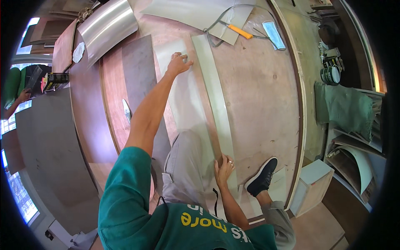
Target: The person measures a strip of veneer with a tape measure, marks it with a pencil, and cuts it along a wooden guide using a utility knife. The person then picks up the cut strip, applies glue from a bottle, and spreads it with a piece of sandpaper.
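My left hand (179, 63) reaches up over a long white sheet (187, 104), fingers bent around something small and grey that I cannot make out. Nearer me, my right hand (225, 168), wearing a ring, has its fingers closed at the edge of a narrow brown strip (208, 116). That strip lies between the white sheet and a long pale green strip (212, 75). A dark grey board (137, 62) runs along the left of the white sheet, and a metal scraper (126, 109) lies farther left.
Curved metal sheet (108, 27), orange-handled tool (241, 31) and blue mask (273, 36) rest on the plywood (258, 96). A co-worker's hand (23, 95) shows at far left. My shoe (260, 177) is at right. Stacked offcuts (348, 166) and a box (310, 187) stand beyond the edge.
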Available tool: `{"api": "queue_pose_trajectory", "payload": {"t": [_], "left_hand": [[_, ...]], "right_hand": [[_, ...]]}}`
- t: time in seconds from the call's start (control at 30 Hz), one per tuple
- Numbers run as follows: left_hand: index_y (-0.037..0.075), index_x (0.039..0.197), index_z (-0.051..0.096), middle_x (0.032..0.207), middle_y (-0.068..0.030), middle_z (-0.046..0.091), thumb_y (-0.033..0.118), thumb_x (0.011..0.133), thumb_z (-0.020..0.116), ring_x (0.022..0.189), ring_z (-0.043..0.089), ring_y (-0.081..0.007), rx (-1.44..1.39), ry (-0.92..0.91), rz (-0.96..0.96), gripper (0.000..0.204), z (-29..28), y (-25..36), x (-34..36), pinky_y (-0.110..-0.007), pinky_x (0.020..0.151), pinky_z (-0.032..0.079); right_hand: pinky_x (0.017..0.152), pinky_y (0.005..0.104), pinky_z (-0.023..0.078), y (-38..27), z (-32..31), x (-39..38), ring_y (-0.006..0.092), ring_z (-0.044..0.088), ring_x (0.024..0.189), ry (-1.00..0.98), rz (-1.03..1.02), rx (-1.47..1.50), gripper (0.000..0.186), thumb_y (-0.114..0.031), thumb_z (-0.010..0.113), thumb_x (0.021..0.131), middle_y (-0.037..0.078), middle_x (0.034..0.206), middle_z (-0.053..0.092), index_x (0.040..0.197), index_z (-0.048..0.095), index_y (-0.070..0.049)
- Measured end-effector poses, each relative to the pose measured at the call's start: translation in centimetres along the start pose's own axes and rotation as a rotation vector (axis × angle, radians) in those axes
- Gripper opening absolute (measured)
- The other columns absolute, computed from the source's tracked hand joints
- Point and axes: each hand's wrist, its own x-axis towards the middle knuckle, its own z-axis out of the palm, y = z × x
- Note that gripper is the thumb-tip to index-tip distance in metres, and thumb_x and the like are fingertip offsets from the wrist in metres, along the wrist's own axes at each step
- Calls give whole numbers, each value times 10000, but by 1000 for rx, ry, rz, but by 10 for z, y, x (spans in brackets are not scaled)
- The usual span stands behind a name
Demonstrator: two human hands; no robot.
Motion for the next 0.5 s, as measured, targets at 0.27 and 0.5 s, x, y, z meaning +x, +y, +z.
{"api": "queue_pose_trajectory", "payload": {"t": [0.27, 0.5], "left_hand": [[105, 1316, 615, 1464, -178, 423, 493, 846, 669, 1416, 297, -384, -24, 3, -59, 612, 4, 0, 1, -542, 1068, 416], [182, 1429, 494, 1457, -127, 464, 486, 844, 674, 1340, 425, -359, 108, -28, -135, 683, -16, 40, -11, -589, 992, 453]], "right_hand": [[947, 475, 378, -1, 0, 8, 347, 529, 1102, -80, 9, 70, 525, -165, 747, 805, 154, 1153, 568, 1280, 538, -82], [885, 465, 425, -4, 1, 15, 355, 550, 1045, -95, 43, 64, 484, -169, 744, 806, 154, 1105, 584, 1241, 550, -80]]}}
